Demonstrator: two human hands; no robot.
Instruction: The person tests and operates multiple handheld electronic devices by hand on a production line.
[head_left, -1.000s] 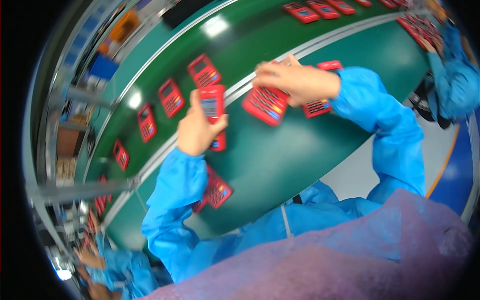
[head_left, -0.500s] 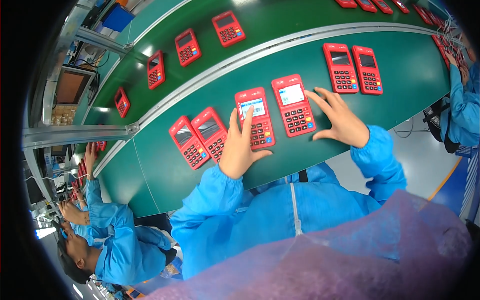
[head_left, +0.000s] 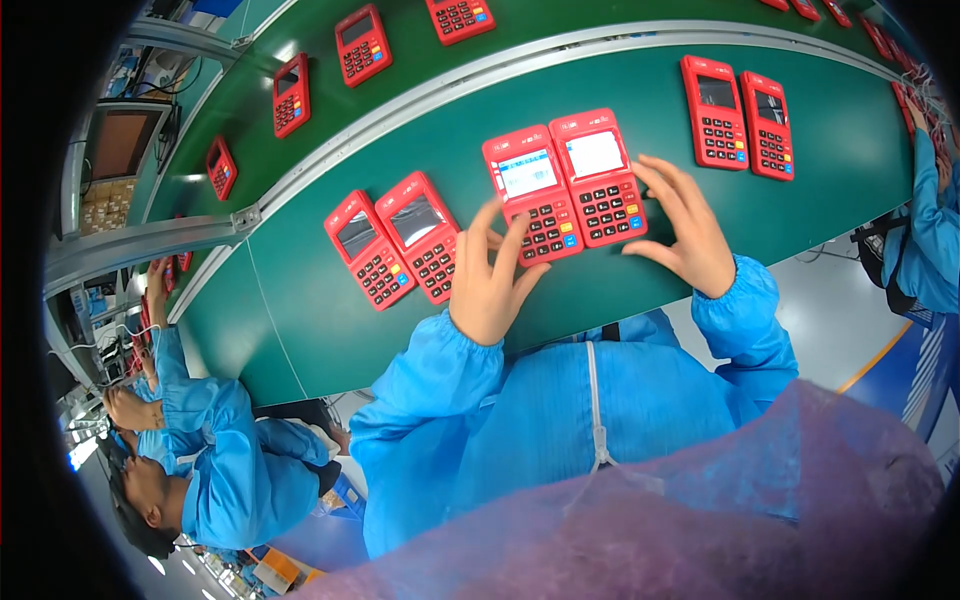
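Two red card payment terminals lie face up side by side in front of me, their long edges meeting. Both the left terminal (head_left: 558, 213) and the right terminal (head_left: 597, 215) have lit white screens above black keypads. My left hand (head_left: 488, 282) is spread over the lower left of the left terminal, a fingertip at its keypad. At the right terminal's outer edge, my right hand (head_left: 694, 232) has its fingers stretched and thumb apart, gripping nothing. Left of my left hand lie two more terminals with dark screens, the nearer one (head_left: 430, 250) partly behind my fingers.
A dark-screened pair of terminals (head_left: 716, 128) lies farther right on the green bench (head_left: 290, 290). Beyond a metal rail (head_left: 440, 105), more terminals (head_left: 292, 98) rest on a green belt. One co-worker (head_left: 235, 470) is at left, another (head_left: 935, 215) at right beside cables.
The lit terminals were apart and now touch, the gap between them closed. My hands have come closer together. My head view has shifted slightly, so the bench appears higher.
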